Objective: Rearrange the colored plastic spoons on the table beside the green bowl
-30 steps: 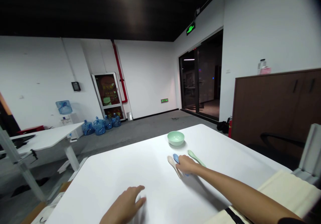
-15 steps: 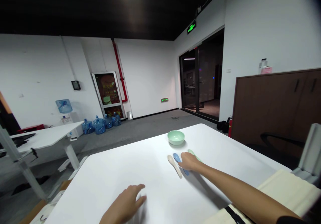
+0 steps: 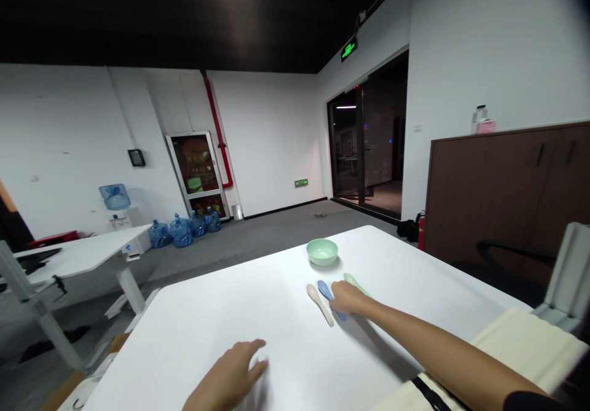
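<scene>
My right hand (image 3: 349,298) reaches across the white table (image 3: 193,319), its fingers closed around the middle of a blue spoon (image 3: 324,289). The spoon's bowl end and handle tip show on either side of the fingers. Just left of it lies a beige spoon (image 3: 319,303), roughly parallel. A light green spoon (image 3: 356,282) lies to the right, partly hidden by my right hand and forearm. Beyond the spoons stands a green bowl (image 3: 322,253). Near the front of the table, my left hand (image 3: 233,369) is open, thumb and fingers apart, holding nothing.
Cream-coloured fabric (image 3: 520,343) with a black strap lies at the table's right front. A second white table (image 3: 92,248) stands at left, with blue water bottles (image 3: 180,231) on the floor behind. At right are a brown cabinet (image 3: 493,196) and a chair (image 3: 502,254).
The camera view has shifted very slightly. My right hand stays at the blue spoon, and my left hand, the bowl and the other spoons keep their places.
</scene>
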Available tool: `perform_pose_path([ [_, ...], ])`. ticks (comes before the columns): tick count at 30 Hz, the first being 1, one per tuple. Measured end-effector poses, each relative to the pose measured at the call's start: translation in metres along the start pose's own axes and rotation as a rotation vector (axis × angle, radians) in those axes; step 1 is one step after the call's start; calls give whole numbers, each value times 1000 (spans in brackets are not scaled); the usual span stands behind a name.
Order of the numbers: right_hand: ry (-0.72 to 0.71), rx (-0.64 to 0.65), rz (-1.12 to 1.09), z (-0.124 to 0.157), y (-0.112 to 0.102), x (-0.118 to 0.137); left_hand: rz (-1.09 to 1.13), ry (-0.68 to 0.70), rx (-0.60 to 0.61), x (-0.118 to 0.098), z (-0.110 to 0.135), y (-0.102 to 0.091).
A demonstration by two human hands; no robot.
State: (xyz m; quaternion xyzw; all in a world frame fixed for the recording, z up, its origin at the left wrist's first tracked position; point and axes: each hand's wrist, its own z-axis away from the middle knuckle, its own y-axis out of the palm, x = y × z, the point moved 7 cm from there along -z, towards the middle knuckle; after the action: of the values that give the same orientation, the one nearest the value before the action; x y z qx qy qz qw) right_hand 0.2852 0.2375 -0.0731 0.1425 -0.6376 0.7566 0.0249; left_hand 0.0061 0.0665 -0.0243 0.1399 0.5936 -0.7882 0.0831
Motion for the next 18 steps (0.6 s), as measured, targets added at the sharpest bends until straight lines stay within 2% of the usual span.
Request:
perform_pose_path([
  [18, 14, 21, 12, 5, -3, 3, -6, -4, 2, 0, 0, -1],
])
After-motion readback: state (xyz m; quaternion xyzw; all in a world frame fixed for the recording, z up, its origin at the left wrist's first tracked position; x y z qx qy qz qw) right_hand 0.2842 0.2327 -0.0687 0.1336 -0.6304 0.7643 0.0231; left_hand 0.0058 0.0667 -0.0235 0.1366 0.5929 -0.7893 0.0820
